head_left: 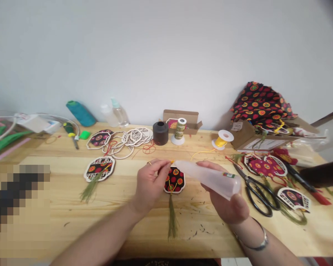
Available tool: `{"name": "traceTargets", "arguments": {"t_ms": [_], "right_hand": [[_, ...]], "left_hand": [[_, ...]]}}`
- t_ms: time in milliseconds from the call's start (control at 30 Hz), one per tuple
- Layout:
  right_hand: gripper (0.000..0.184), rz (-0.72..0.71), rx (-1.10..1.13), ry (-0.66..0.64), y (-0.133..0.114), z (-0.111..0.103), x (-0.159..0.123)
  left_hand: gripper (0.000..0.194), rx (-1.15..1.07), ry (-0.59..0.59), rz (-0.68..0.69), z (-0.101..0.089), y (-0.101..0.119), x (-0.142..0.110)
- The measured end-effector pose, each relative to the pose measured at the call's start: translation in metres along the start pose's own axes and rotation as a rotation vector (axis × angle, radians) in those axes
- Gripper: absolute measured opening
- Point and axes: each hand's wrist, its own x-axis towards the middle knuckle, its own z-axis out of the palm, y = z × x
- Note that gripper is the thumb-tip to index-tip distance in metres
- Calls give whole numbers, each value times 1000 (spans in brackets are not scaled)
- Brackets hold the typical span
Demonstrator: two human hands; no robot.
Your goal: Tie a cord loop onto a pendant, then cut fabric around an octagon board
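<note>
A translucent white squeeze bottle (216,180) lies slantwise in my right hand (230,207), its fingers wrapped round it. The bottle's narrow tip points left, close to the top of a tasselled fabric ornament (180,181); whether they touch I cannot tell. My left hand (151,183) is closed in a pinch at the ornament's upper left edge, near a bit of yellow cord. The ornament has dark flowered cloth, a pale scalloped rim and a green tassel (172,220) hanging towards me. Part of its top is hidden by my fingers.
Black scissors (259,195) lie right of my right hand. A second tasselled ornament (99,169) and several pale lattice frames (137,136) lie left. Behind stand a black thread cone (160,133), a green spool (180,129) and a yellow spool (222,140). A cardboard box (249,138) holds flowered cloth.
</note>
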Motion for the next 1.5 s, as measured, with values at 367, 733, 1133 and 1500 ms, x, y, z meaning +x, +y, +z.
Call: {"name": "traceTargets", "arguments": {"t_ms": [367, 733, 1133, 1500], "right_hand": [[54, 34, -83, -11, 11, -6, -1], [58, -4, -133, 22, 13, -9, -3], [55, -44, -151, 46, 16, -13, -2], [57, -49, -176, 36, 17, -13, -1]], "left_hand": [[12, 60, -32, 112, 1, -2, -3], [12, 45, -42, 22, 2, -1, -2], [12, 39, -37, 0, 2, -1, -3], [12, 15, -51, -46, 3, -1, -3]]}}
